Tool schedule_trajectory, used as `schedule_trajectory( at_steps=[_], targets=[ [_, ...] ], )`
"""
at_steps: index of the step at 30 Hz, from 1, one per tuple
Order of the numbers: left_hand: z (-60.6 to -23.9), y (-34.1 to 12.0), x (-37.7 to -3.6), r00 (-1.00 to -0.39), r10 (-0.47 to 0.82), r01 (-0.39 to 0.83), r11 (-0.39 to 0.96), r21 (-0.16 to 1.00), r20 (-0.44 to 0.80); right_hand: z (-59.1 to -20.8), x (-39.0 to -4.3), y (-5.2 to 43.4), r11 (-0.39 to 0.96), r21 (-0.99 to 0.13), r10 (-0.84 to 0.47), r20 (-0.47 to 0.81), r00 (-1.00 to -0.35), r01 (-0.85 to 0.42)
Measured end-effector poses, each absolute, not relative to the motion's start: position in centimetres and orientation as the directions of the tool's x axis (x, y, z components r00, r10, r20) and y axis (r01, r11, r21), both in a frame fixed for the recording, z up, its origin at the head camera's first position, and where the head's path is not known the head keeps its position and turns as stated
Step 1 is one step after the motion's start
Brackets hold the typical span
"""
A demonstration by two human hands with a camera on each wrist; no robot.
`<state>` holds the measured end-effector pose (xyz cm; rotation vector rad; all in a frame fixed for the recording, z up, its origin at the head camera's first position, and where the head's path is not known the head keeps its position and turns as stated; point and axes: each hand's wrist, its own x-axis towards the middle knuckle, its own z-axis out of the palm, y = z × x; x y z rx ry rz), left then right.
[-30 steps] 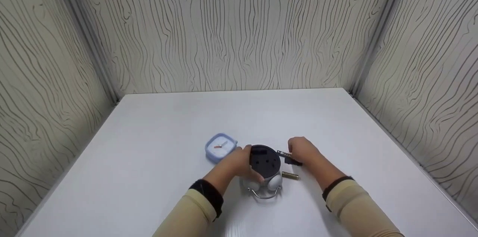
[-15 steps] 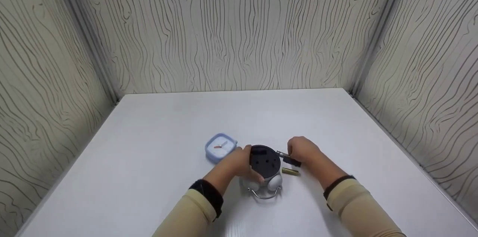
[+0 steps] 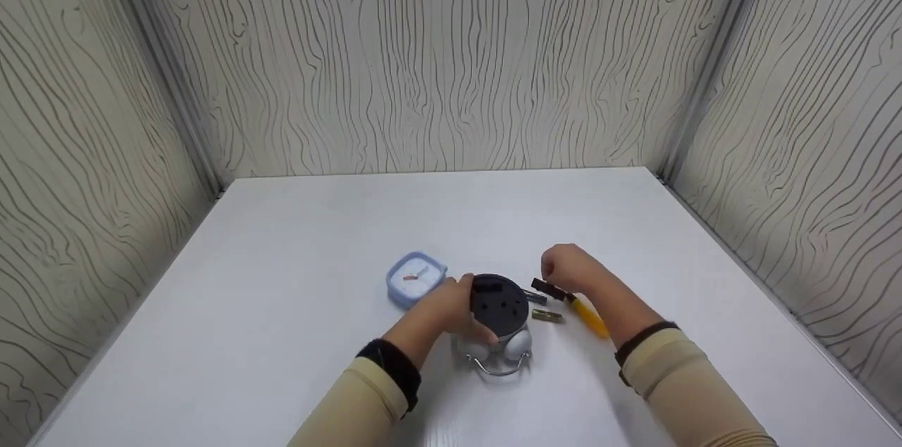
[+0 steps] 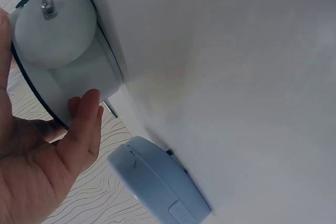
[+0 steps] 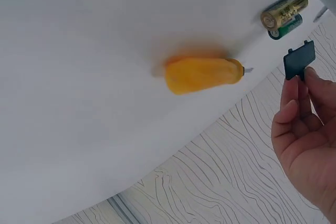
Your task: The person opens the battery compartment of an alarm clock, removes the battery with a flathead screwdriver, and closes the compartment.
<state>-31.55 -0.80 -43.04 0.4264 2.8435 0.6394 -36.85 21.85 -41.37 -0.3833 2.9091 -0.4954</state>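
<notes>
The left hand wraps round the rim of a silver twin-bell alarm clock, which lies face down on the white table so that its black back plate points up; the fingers curl over the case, apparently to keep it from rolling on its bells and wire handle. In the left wrist view one white bell and the curved case sit against the palm, with a finger laid along the side. The right hand, raised a little above the table just to the right of the clock, pinches a small black battery cover between thumb and fingertips, holding it clear of the clock's back, where a rectangular recess near the top edge looks open. Two AA batteries lie side by side on the table just beside the clock, one gold and one green-marked, near at hand. A yellow-handled screwdriver lies flat beside them, under the right forearm, its short metal tip pointing toward the batteries. A second clock, pale blue and square, lies face up just left of the alarm clock, apart from both hands.
</notes>
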Motion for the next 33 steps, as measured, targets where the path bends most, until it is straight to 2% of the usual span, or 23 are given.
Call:
schedule_trajectory(
  at_steps=[10,17,24,33],
  targets=[
    [-43.1,-1.1,-31.6,-0.947,0.288,0.19,0.86,0.474,-0.143,-39.1,-37.2,19.9,0.883,-0.341,-0.361,-0.057,-0.931,-0.322],
    [-43.4,-1.3,-31.6,-0.936,0.325,0.219,0.839,0.498,-0.137,-38.9,-37.0,17.7,0.849,-0.353,-0.428,-0.028,-0.903,-0.392],
    [-43.9,-1.5,-31.8,-0.93,0.337,0.213,0.817,0.536,-0.146,-39.4,-36.8,15.7,0.794,-0.315,-0.54,0.025,-0.841,-0.519],
    [-44.1,-1.3,-32.0,-0.924,0.33,0.174,0.811,0.559,-0.192,-39.8,-37.0,14.5,0.743,-0.27,-0.631,0.025,-0.776,-0.613]
  ],
)
